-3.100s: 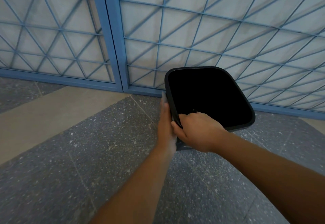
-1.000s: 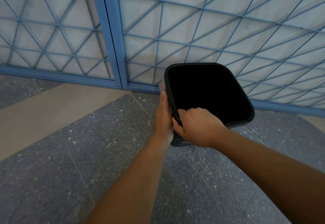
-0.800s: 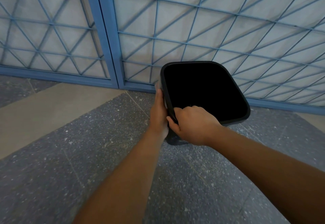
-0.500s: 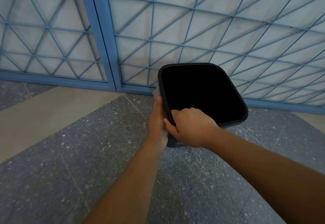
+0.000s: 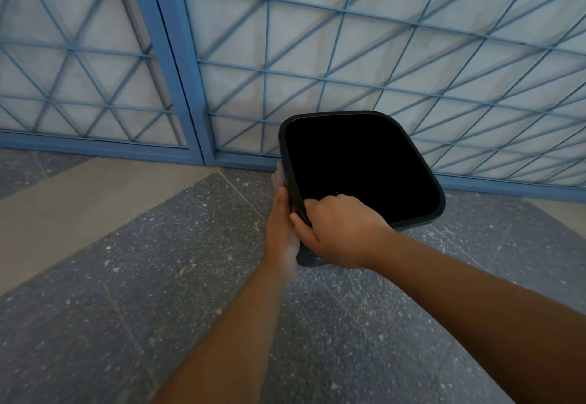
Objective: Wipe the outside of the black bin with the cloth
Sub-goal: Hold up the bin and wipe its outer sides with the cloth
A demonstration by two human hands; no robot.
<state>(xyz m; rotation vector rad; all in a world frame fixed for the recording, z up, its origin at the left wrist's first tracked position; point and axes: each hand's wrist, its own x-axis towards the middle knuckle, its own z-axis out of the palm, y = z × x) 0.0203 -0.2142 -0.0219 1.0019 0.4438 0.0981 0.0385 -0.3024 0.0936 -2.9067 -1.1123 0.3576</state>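
Head view, looking down at a grey speckled floor (image 5: pixel 158 276) with a blue metal grille (image 5: pixel 317 54) across the upper half of the frame. No brand, label or writing readable on anything.

Black bin (image 5: pixel 361 168): rounded-square mouth, thin dark rim, interior reads as flat black with no detail. It sits right of centre in the frame, on or just above the floor close to the foot of the grille; its base is hidden, so contact cannot be told. A strip of its outer wall shows at lower left, between the two hands.

Right hand (image 5: pixel 342 232): clenched on the bin's near-left rim corner, fingers curled over the edge into the mouth, thumb on the outside.

Left hand (image 5: pixel 280 222): laid flat along the bin's left outer wall, fingers pointing toward the grille, pressing a cloth (image 5: pixel 281 176) against it. The cloth is pale, mostly hidden under the hand; a blurred bit shows past the fingertips, beside the rim.

Both forearms enter from the bottom of the frame and meet at the bin's near-left corner, hands almost touching.

A beige floor strip (image 5: pixel 79 200) runs at the left, well apart from the bin.
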